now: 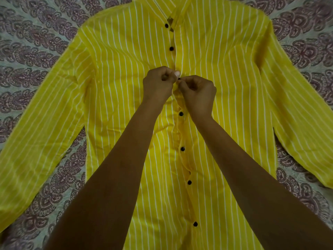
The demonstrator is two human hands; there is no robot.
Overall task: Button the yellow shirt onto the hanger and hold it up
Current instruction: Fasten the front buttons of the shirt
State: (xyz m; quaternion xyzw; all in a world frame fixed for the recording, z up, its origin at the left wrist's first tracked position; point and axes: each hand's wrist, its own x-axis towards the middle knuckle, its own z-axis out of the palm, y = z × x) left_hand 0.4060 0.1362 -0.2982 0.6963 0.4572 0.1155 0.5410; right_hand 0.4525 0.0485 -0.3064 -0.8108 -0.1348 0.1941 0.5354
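Note:
A yellow shirt (119,69) with thin white stripes lies flat, front up, collar at the far end and sleeves spread to both sides. Black buttons run down its placket (182,148). My left hand (157,83) and my right hand (198,95) meet at the third button (179,78), each pinching the placket edge beside it. The two buttons above sit through their holes. The buttons below lie along a loose, wavy edge. No hanger shows, apart from a small dark bit at the collar opening (170,20).
The shirt rests on a bedsheet (36,42) with a pale ground and purple paisley print, which fills the view around it. My bare forearms reach in from the bottom edge over the shirt's lower half.

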